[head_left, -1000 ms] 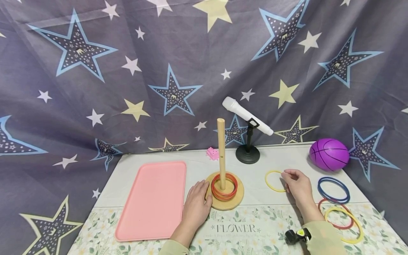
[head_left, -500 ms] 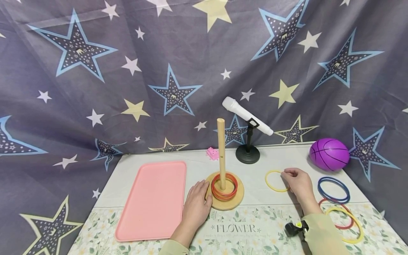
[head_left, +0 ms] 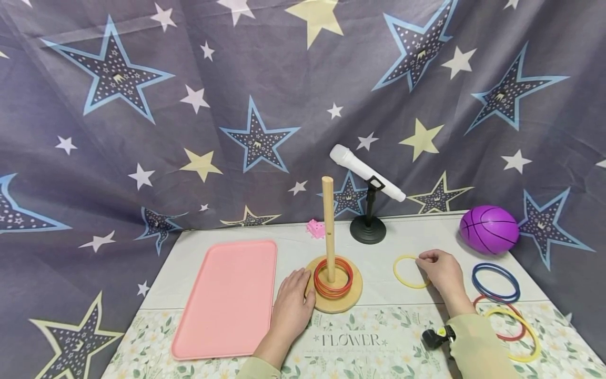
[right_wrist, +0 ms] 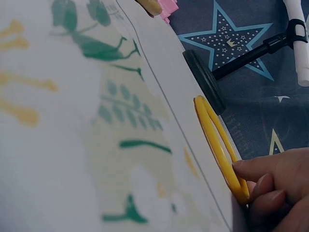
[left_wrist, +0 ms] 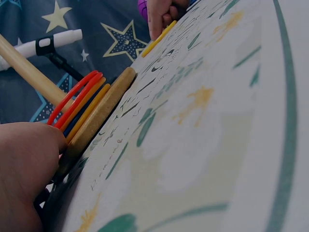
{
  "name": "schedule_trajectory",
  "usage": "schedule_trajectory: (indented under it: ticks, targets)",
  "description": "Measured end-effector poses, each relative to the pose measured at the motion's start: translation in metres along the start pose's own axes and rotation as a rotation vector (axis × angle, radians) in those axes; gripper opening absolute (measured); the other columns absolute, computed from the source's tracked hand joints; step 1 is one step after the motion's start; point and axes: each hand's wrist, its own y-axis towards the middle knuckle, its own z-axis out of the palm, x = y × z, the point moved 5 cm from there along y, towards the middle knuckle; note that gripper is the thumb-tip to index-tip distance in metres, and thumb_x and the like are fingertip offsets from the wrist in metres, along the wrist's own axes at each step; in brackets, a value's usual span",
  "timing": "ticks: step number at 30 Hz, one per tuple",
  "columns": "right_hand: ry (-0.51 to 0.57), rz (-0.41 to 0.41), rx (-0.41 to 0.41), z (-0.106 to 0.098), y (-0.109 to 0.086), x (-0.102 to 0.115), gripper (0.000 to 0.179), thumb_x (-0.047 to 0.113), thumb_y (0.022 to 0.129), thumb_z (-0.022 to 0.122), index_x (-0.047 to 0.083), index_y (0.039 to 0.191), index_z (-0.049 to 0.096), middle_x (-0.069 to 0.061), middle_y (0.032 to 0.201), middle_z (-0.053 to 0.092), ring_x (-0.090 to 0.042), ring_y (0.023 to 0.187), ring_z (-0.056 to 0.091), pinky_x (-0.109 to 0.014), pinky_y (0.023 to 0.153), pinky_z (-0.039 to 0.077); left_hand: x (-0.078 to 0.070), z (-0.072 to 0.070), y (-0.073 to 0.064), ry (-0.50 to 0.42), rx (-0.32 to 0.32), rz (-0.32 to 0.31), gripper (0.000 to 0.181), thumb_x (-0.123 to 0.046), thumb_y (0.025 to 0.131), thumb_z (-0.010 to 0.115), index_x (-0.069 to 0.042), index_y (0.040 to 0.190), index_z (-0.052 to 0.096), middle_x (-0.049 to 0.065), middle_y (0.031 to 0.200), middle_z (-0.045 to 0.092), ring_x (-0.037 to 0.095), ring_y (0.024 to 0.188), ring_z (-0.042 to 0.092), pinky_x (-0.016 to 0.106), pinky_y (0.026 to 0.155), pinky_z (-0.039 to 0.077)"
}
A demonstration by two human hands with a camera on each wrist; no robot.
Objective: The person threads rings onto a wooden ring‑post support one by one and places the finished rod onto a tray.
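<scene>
My right hand point(head_left: 443, 271) pinches the right edge of a thin yellow ring point(head_left: 395, 273), which lies flat on or close over the tabletop. In the right wrist view, a fingertip sits against the ring's rim and the other fingers curl behind. My left hand point(head_left: 292, 305) rests against the left side of a round wooden base point(head_left: 347, 301), thumb and fingertips along its edge. An upright wooden peg point(head_left: 329, 226) stands on that base. Around the peg lie several stacked rings, with red rings point(head_left: 341, 291) on top and yellow and blue ones point(left_wrist: 91, 112) beneath.
A pink tray point(head_left: 227, 300) lies at the left. Behind the peg are a small pink object point(head_left: 315, 228) and a white microphone point(head_left: 366, 171) on a black stand point(head_left: 368, 230). At the right are a purple ball point(head_left: 489, 230), blue rings point(head_left: 517, 287), a red ring point(head_left: 513, 337) and another yellow ring point(head_left: 535, 345).
The yellow ring and my right hand have shifted very slightly, and the right forearm has turned a little. My left hand stays at the base.
</scene>
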Motion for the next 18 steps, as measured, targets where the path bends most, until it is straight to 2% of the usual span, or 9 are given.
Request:
schedule_trajectory:
  ticks: [7, 18]
  targets:
    - [-0.054, -0.044, -0.009, -0.0017, -0.0012, 0.0039, 0.023, 0.019, 0.099, 0.078, -0.003, 0.104, 0.079, -0.006, 0.082, 0.072, -0.020, 0.070, 0.060, -0.036, 0.066, 0.047, -0.0007, -0.0003, 0.0003, 0.001, 0.000, 0.003, 0.050, -0.016, 0.106, 0.068, 0.003, 0.152, 0.062, 0.023, 0.160, 0.057, 0.043, 0.154, 0.047, 0.058, 0.132, 0.032]
    - [-0.082, -0.046, -0.006, -0.0009, -0.0019, 0.0052, 0.021, 0.019, 0.101, 0.076, -0.002, 0.100, 0.079, -0.010, 0.087, 0.072, -0.029, 0.082, 0.061, -0.040, 0.073, 0.046, -0.0003, 0.0002, 0.0001, 0.003, 0.000, 0.007, 0.050, -0.016, 0.107, 0.068, 0.003, 0.153, 0.062, 0.023, 0.160, 0.057, 0.043, 0.154, 0.047, 0.057, 0.132, 0.032]
